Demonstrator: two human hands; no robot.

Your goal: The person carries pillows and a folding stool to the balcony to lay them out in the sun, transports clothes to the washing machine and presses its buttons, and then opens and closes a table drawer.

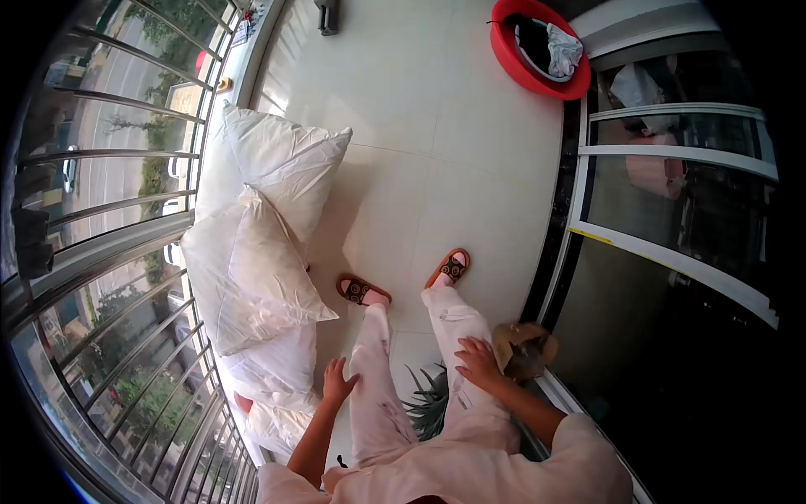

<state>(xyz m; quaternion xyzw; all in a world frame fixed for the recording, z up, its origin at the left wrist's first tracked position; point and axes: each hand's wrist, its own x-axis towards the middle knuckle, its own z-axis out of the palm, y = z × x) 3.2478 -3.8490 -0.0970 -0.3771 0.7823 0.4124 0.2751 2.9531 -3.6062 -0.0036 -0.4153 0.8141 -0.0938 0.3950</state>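
Note:
My left hand (338, 382) hangs beside my left thigh, fingers apart and nothing in it. My right hand (477, 363) lies on the right leg of my pale trousers (460, 323), its fingers spread and holding nothing. To the left, several white pillows are piled along the railing. The upper pillow (290, 160) and the middle pillow (248, 273) overlap, and a lower white pillow (273, 365) is partly covered by the middle one. My left hand is nearest to that lower pillow, apart from it.
Metal railings (126, 157) run along the left, with a street beyond. A red basin (514, 59) holding dark and white cloth stands at the far right. Sliding glass doors (663, 244) line the right. A potted plant (430, 403) and a cardboard box (529, 343) are close to my legs.

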